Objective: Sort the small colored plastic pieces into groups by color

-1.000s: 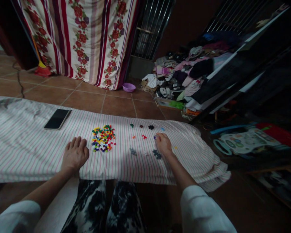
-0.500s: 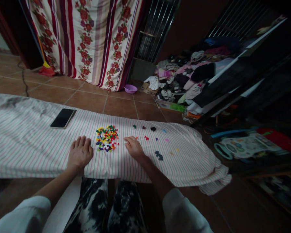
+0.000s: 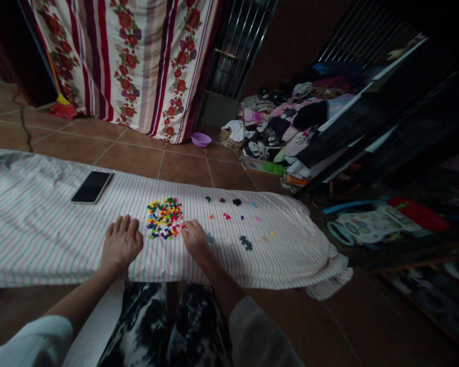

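A mixed pile of tiny coloured plastic pieces (image 3: 164, 216) lies on the striped cloth (image 3: 61, 244). My left hand (image 3: 122, 240) rests flat to the left of the pile, palm down with fingers stretched out. At the pile's right edge is my right hand (image 3: 195, 238), its thumb and fingers pinched together; whatever is between them is too small to make out. Right of it small groups sorted by colour are spread out: black pieces (image 3: 236, 202), red pieces (image 3: 227, 216), dark grey pieces (image 3: 246, 242) and pink pieces (image 3: 257, 219). Grey pieces (image 3: 210, 238) show just beside my right hand.
A phone (image 3: 93, 187) lies on the cloth to the left. Beyond, on the tiled floor, are a purple basin (image 3: 201, 140), a red dustpan (image 3: 64, 109) and a heap of clothes (image 3: 286, 117). A floral curtain (image 3: 145, 61) hangs behind.
My right hand has moved left to the pile's edge, uncovering the grey pieces beside it. My left hand stays on the cloth. The whole view has shifted slightly.
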`<state>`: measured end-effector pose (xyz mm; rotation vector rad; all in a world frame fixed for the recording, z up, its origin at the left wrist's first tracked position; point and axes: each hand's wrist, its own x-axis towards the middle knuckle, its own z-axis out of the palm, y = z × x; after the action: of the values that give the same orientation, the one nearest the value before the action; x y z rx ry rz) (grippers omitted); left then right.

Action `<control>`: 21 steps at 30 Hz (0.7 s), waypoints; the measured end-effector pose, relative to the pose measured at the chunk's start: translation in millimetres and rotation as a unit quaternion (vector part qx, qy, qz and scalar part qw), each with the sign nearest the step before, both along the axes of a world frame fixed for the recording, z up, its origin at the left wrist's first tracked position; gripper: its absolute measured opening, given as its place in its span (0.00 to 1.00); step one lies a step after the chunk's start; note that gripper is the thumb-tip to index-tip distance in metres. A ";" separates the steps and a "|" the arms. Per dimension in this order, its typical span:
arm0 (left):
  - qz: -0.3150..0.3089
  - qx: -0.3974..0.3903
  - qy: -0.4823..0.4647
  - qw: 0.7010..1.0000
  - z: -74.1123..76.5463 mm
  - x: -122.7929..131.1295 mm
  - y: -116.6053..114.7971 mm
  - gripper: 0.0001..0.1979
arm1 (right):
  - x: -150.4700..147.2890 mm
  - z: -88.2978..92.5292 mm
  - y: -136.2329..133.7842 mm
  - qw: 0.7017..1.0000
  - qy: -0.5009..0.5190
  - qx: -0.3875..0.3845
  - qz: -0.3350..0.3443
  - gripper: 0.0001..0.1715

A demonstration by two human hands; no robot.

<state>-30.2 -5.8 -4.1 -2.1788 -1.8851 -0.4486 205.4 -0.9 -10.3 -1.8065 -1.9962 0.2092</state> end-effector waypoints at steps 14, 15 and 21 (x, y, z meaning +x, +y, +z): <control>-0.005 -0.011 -0.010 1.000 -0.8 -0.4 -0.3 0.20 | 40.2 2.9 10.5 0.988 0.150 -0.006 0.039 0.12; -0.005 -0.013 -0.008 1.000 -0.3 -0.3 -0.4 0.20 | 47.2 4.6 11.2 0.986 0.161 0.004 0.037 0.12; -0.003 -0.012 0.002 1.000 -0.1 -0.2 -0.9 0.20 | 101.9 13.0 19.1 0.981 0.179 0.069 -0.041 0.16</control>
<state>-30.4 -6.7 -4.2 -2.1995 -1.8918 -0.4248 307.3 18.2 2.8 -1.6276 -1.6419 0.3370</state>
